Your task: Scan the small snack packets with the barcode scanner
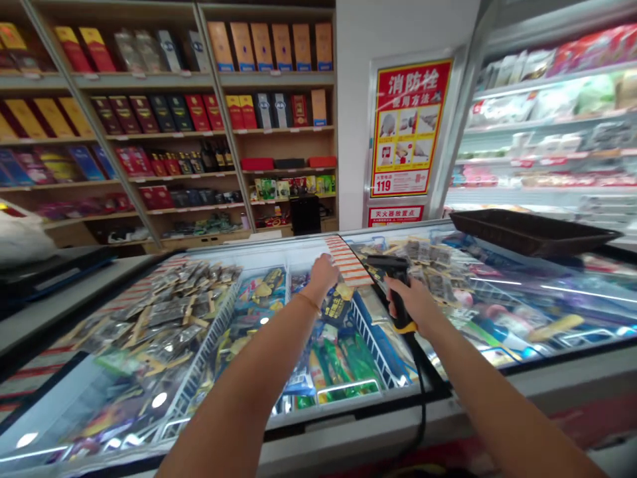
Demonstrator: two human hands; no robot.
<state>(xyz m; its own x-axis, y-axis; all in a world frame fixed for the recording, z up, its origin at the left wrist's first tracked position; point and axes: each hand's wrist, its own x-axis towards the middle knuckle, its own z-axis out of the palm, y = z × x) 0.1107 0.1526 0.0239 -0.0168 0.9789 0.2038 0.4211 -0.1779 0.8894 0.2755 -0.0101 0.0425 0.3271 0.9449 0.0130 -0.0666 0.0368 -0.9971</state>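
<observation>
My right hand [413, 302] is wrapped around the grip of a black and yellow barcode scanner [391, 265]. The scanner's head points left, and its dark cable [423, 398] hangs down over the freezer's front edge. My left hand [324, 271] reaches over the chest freezer with its fingers curled closed. What those fingers hold, if anything, I cannot make out. Just below it shows a dark ice cream package [337, 307] with yellow print. Nearer me in the same white wire basket [371, 338] lie green packages [355, 355].
Small packaged items [174, 309] lie spread on the freezer's left side, others [430, 259] on its right. A black tray [532, 229] rests at the far right. Behind stand shelves of boxes [279, 46], a red poster [411, 126] and a lit display cooler [547, 143].
</observation>
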